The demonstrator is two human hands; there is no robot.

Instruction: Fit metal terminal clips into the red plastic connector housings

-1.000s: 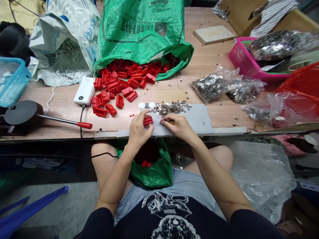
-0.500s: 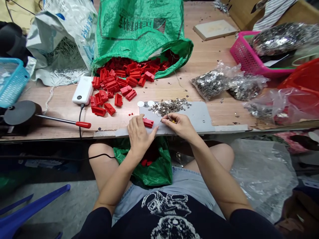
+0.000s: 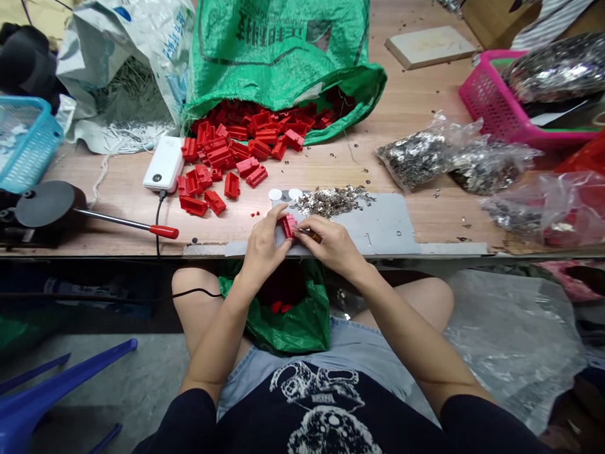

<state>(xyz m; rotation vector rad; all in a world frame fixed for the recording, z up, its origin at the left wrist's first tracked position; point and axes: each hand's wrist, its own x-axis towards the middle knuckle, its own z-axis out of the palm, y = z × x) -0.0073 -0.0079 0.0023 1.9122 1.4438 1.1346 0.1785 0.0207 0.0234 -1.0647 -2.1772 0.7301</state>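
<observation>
My left hand (image 3: pixel 265 241) grips a small red plastic housing (image 3: pixel 288 225) between thumb and fingers, tilted up at the front of a grey mat (image 3: pixel 387 221). In my right hand (image 3: pixel 333 239) is a thin, pointed tool with an amber handle (image 3: pixel 314 236); its exact kind is unclear. The tool's metal tip meets the right side of the housing, where my fingers hide part of the contact. Just behind my hands lies a heap of small shiny metal pieces (image 3: pixel 333 200) on the mat. Two white discs (image 3: pixel 275 195) sit at the mat's back left.
More red housings (image 3: pixel 215 154) spill from a green woven sack (image 3: pixel 283 57). Left are a white power bank (image 3: pixel 163 165) and a lever with a red grip (image 3: pixel 163 231). Bags of metal pieces (image 3: pixel 413 154) and a pink basket (image 3: pixel 491 94) stand right. A green bag (image 3: pixel 293 331) hangs at my lap.
My left hand has picked up the red housing from the mat and turned it upright. My right hand has moved left, bringing the tool's tip to it. The view has shifted slightly.
</observation>
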